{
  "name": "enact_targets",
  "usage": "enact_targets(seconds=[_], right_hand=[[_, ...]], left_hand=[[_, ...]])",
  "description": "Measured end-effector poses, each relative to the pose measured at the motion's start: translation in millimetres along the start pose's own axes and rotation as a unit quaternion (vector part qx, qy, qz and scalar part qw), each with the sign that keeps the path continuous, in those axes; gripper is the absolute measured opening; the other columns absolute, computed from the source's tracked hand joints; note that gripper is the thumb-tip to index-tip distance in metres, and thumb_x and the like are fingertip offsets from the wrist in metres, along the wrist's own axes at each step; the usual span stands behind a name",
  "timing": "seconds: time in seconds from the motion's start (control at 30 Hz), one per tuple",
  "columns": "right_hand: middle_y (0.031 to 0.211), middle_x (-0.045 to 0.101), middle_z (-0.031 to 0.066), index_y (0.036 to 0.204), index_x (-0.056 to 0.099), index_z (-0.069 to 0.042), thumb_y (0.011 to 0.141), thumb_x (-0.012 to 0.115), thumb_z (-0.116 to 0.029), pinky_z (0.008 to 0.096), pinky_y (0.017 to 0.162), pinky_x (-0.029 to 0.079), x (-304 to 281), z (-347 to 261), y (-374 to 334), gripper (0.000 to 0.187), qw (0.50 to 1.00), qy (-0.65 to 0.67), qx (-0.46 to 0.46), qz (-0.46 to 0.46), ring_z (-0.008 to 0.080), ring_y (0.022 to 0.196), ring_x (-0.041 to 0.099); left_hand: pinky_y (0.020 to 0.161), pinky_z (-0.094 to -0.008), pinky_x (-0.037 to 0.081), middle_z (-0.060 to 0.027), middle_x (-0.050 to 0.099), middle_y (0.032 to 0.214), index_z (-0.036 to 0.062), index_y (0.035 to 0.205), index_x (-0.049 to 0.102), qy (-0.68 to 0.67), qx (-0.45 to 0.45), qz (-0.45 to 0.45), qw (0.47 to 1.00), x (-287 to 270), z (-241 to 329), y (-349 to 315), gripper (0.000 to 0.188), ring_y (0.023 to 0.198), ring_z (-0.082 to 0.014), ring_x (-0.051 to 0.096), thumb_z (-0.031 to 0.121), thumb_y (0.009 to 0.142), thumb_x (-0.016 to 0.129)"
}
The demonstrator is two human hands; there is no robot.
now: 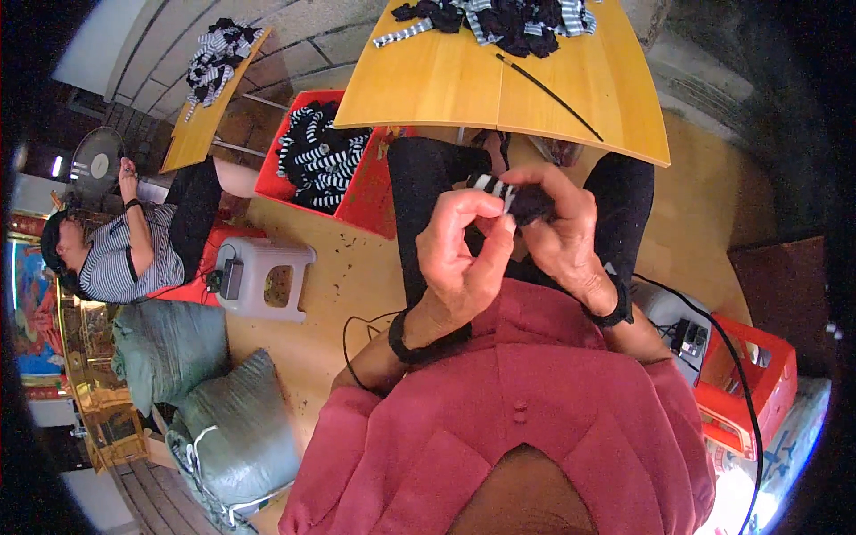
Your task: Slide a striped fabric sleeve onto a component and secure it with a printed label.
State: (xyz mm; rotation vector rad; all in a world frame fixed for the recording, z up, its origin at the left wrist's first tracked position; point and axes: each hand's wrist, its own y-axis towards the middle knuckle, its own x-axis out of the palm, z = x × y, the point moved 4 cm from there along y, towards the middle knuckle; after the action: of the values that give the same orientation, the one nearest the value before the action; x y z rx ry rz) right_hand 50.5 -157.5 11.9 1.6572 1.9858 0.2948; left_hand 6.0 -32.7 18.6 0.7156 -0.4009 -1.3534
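Note:
Above my lap, just short of the table's near edge, I hold a small piece of black-and-white striped fabric with a dark bunched part. My left hand pinches its near side between thumb and index finger. My right hand is curled round the dark part, fingers closed on it. The two hands almost meet at the fabric, and the fingers partly hide its shape. On the yellow wooden table lies a thin black rod. Beyond it is a pile of black and striped fabric pieces.
A red bin of striped pieces stands left of the table. Further left, a person sits by another table with a fabric pile. Grey stool, stuffed sacks lie left; red crate and black cable right.

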Motion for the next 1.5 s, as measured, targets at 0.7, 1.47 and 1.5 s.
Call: enact_targets(seconds=[0.7,1.47,1.5], right_hand=[[0.072,0.059,0.0152,0.106,0.056,-0.004,0.073,0.058,0.006,0.0361,0.055,0.048,15,-41,11,0.034,0.991,-0.039,-0.125,-0.004,0.0297,0.062,0.061],[0.079,0.062,0.013,0.144,0.009,-0.014,0.084,0.058,0.001,0.0197,0.041,0.039,49,-57,-10,0.079,0.832,0.432,0.244,-0.248,0.0096,0.047,0.048],[0.081,0.062,0.0145,0.144,0.006,-0.016,0.083,0.057,0.002,0.0195,0.04,0.038,48,-60,-10,0.081,0.815,0.466,0.247,-0.239,0.0101,0.045,0.048]], left_hand=[[0.074,-0.0301,0.048,-0.0073,0.061,0.082,0.0038,0.095,0.056,-0.457,-0.339,0.145,0.809,-19,-35,28,0.019,0.079,-0.017,0.059,0.022,0.089,0.057],[0.083,-0.0415,0.045,-0.0071,0.055,0.079,0.0096,0.092,0.053,-0.575,-0.148,0.056,0.803,-32,-15,51,0.017,0.083,-0.025,0.056,0.025,0.088,0.057],[0.084,-0.0429,0.044,-0.0065,0.054,0.076,0.01,0.089,0.051,-0.578,-0.144,0.049,0.801,-27,-12,52,0.019,0.081,-0.024,0.055,0.028,0.089,0.056]])
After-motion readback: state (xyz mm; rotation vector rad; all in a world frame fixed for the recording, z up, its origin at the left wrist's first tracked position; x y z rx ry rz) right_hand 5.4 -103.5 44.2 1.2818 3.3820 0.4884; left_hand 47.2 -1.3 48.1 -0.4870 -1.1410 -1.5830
